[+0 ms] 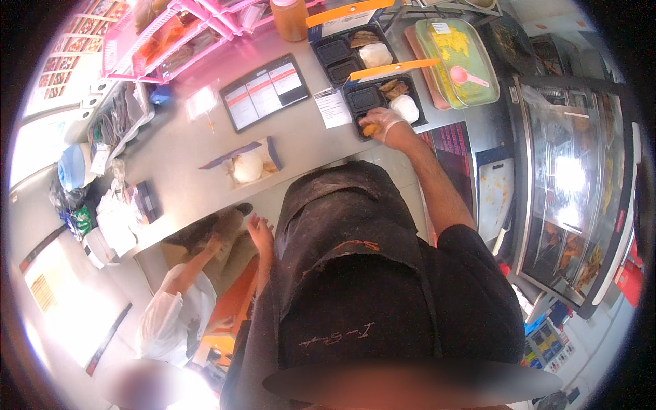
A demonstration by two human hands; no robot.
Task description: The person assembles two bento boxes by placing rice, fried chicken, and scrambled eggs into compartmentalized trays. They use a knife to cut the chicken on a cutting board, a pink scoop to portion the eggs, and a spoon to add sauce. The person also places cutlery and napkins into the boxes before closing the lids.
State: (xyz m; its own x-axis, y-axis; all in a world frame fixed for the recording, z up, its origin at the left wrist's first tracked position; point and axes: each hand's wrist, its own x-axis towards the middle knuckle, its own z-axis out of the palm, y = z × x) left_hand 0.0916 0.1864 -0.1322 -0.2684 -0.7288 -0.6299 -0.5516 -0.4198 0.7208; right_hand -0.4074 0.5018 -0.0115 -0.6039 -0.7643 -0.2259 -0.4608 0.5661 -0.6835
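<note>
The right hand (392, 130), in a thin clear glove, has its fingertips closed on a golden-brown piece of food (370, 129) at the near edge of a compartmented black tray (364, 99). The piece looks light, rough-skinned and perhaps crumbly, so I'd take it by its sides with a soft pinch; the glove may slide if it is greasy. The tray seems thin, moulded plastic, likely to flex, best held by opposite rims. In it, a smooth white mound (404, 108) sits beside flat brown slices (393, 88); an orange-edged card flap (393, 71) rises behind. The bare left hand (260, 232) hangs off the counter, fingers loosely parted, seemingly with nothing in them. Farther out lie a limp paper slip (333, 108), a flat glassy tablet (265, 92) and a clear, round-cornered tub (484, 96) of crumbly yellow food (451, 46).
</note>
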